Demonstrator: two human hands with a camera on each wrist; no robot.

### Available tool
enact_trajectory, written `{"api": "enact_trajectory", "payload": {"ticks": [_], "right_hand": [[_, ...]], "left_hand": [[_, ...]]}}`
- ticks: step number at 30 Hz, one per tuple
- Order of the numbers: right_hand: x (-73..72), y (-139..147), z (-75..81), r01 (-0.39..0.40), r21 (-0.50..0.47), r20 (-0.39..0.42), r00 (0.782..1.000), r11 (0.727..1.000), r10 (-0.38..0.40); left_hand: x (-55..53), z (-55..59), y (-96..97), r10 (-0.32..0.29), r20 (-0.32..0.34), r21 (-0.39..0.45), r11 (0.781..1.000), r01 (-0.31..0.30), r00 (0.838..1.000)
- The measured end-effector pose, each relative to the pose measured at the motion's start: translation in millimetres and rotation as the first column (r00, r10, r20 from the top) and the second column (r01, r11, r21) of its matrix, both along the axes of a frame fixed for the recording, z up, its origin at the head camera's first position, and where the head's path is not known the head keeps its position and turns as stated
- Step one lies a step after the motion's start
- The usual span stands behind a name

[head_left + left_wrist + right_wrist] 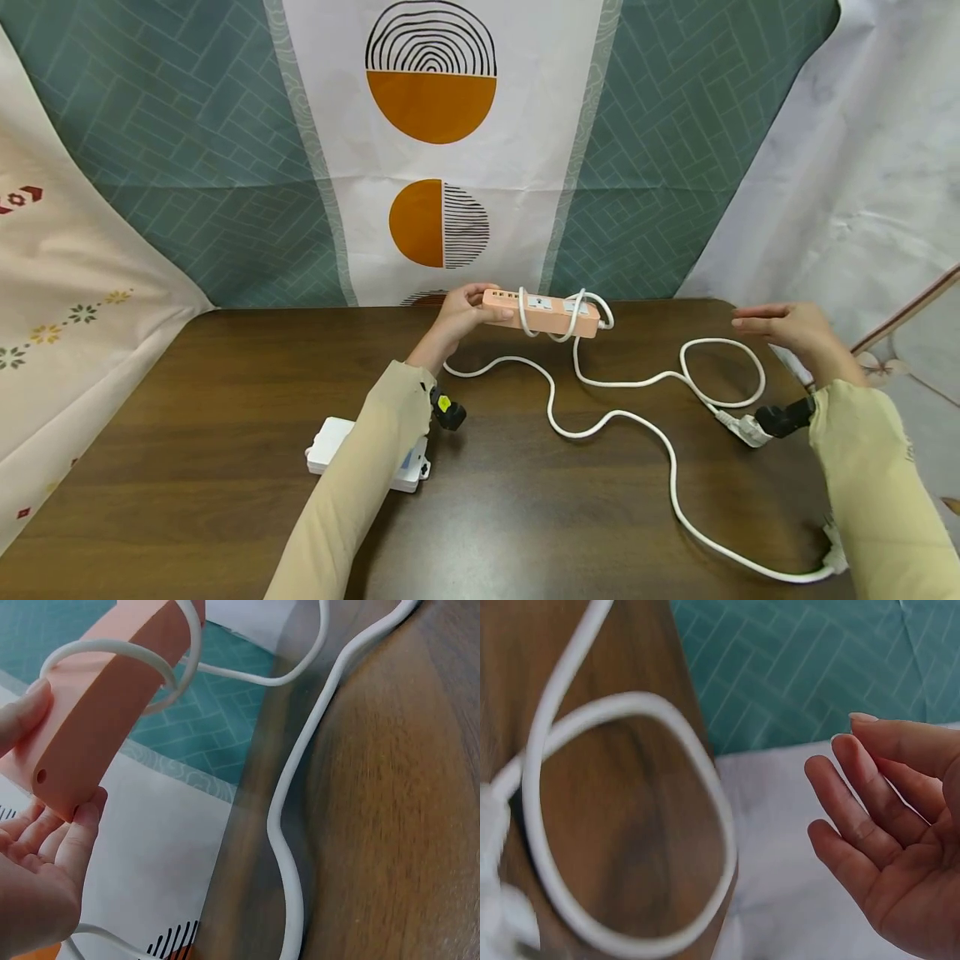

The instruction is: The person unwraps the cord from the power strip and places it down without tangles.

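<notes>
My left hand (456,321) grips the left end of a peach power strip (543,315), thumb on its face and fingers underneath. The strip is held up at the far edge of the table. White cord (112,647) loops around its body in the left wrist view. From its right end the cord (626,384) runs over the table into a loose coil and a white plug (748,430). My right hand (801,329) hovers beyond that coil with nothing in it. In the right wrist view, its fingers (855,825) are loosely bent.
A white box (330,442) lies partly hidden under my left forearm. Another stretch of white cord (672,475) winds across the brown table (187,450) to a white end piece (835,554) beside my right sleeve. Patterned cloth (225,150) hangs behind the table.
</notes>
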State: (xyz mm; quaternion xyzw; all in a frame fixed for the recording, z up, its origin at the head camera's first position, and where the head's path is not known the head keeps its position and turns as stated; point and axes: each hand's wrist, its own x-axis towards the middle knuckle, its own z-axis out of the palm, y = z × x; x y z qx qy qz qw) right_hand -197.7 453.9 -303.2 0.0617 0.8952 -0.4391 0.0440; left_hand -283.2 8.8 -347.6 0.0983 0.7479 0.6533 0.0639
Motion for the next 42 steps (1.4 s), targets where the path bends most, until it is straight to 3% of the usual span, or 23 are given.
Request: {"api": "enact_trajectory", "payload": {"ticks": [14,21,34,42], "right_hand": [[-32.9,-63.0,14.6,-0.138,-0.192,-0.067,0.990,0.972,0.127],[-46.9,-96.3,15.9,-0.170,-0.096,-0.028,0.985,0.981,0.168],[-67.4,-137.7,1.8,-0.190,-0.181,-0.022,0.982,0.965,0.189],[-72.5,-151.2,-7.5,-0.207,-0.084,-0.040,0.978,0.975,0.205]], "left_hand": [[1.1,2.9,0.3,0.022,0.008,0.053,0.998,-0.022,1.000],[2.0,3.3,1.3,0.011,0.010,0.077,0.997,-0.012,1.000],[6.4,3.4,3.3,-0.043,-0.003,0.131,0.990,0.043,0.999],[9.3,6.4,2.4,-0.069,-0.007,0.134,0.989,0.070,0.998]]}}
